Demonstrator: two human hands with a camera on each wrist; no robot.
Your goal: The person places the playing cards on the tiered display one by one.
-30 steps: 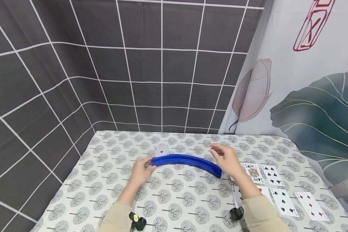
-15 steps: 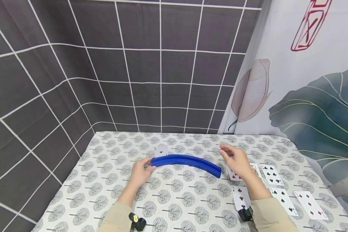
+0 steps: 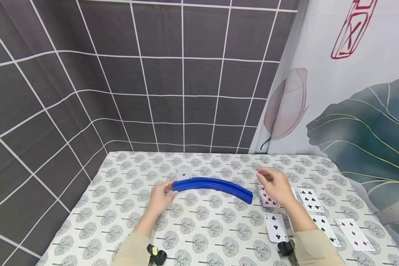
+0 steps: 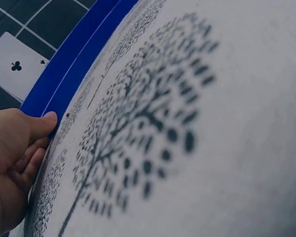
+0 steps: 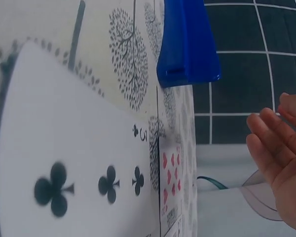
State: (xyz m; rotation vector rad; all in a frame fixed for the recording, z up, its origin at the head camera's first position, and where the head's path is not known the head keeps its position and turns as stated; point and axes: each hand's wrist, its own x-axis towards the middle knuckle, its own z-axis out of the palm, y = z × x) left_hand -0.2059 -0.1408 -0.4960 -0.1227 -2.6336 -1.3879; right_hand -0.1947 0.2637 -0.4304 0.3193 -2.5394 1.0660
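A long curved blue card holder (image 3: 216, 184) stands across the middle of the table. A playing card (image 3: 185, 171) showing one large club stands upright in its slot near the left end. My left hand (image 3: 160, 197) pinches that end, its thumb (image 4: 50, 118) on the near side. Off to the right of the holder's other end, my right hand (image 3: 277, 187) hovers with relaxed, slightly bent fingers and nothing in it. Below and around it lie a heart card (image 3: 266, 198) and a three of clubs (image 3: 275, 226), both face up.
More face-up cards lie at the right: a clubs card (image 3: 310, 199), a spades card (image 3: 325, 226) and a diamonds card (image 3: 354, 233). My right forearm partly hides some of them. A patterned cloth (image 3: 199, 218) covers the table, and a dark grid curtain (image 3: 159, 81) hangs behind.
My right hand has drawn away from the holder's right end, moving right over the cards. This uncovers the heart card and the three of clubs. My left hand keeps its grip.
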